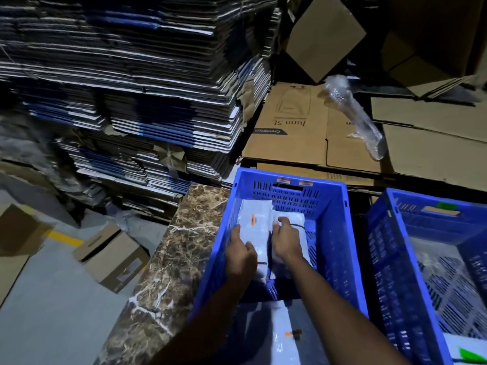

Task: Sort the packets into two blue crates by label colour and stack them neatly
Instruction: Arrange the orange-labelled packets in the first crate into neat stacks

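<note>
Forearms nearest, reaching into left blue crate (334, 233). Right blue crate (390, 259) holds green-label packet (471, 354). Orange-label packets (254, 219) stacked in left crate: sorting seems underway, remainder unclear. Left hand (241, 255) grips stack's near edge; right hand (286, 239), fingers curled, presses neighbouring packet.

Flattened cartons (126, 83) are stacked high at ten o'clock. A plastic wrap (353, 114) is laid on brown cardboard sheets (290, 133) at one o'clock. A small box (113, 256) is seen on the floor at eight o'clock.

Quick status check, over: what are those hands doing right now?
Both hands in the left crate. Left hand grips orange-label packet; right hand presses neighbouring packet. Nothing in the way.
</note>
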The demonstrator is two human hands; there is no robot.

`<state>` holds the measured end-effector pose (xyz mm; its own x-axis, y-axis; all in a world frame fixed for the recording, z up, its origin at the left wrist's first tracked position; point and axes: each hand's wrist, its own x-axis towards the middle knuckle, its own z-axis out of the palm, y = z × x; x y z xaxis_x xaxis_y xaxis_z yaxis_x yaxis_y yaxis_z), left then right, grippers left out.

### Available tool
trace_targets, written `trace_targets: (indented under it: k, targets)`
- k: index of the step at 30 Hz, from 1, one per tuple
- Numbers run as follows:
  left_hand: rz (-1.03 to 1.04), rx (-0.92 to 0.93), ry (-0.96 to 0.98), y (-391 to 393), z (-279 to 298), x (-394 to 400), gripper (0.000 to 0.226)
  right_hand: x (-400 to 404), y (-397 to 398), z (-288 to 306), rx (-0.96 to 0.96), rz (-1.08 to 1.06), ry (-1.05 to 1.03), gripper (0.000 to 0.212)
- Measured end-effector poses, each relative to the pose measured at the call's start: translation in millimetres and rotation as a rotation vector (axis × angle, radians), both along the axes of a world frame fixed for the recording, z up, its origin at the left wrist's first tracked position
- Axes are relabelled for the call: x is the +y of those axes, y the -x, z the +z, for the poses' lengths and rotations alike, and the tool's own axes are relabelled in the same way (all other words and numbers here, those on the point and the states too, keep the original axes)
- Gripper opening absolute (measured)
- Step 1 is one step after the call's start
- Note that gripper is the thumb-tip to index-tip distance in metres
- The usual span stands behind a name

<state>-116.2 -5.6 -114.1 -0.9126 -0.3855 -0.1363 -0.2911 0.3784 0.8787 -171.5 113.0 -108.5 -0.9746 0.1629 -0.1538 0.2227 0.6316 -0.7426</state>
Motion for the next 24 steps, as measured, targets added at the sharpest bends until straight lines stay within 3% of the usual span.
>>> trace_targets:
  k: [4,8,11,15,24]
  targets:
    - [-0.178,0.120,0.272,19.4,-8.6,6.9,0.059,17.9,5.0,-8.0,0.145,-0.088,-0.193,0.026]
    - [-0.324,0.147,0.611,61.5,-32.4,7.9,0.058,34.9,6.7,-37.0,0.166,0.108,-0.469,0.036]
    - [-0.412,0.044,0.641,81.0,-49.8,4.7,0.063,41.2,6.0,-51.8,-0.018,0.267,-0.556,0.053]
    - [-0.472,-0.001,0.660,87.1,-70.3,5.3,0.069,40.2,6.4,-66.6,-0.041,0.306,-0.566,0.079]
    - [-0.413,0.127,0.717,87.6,-98.1,3.8,0.059,34.7,11.3,-83.1,-0.098,0.306,-0.620,0.080]
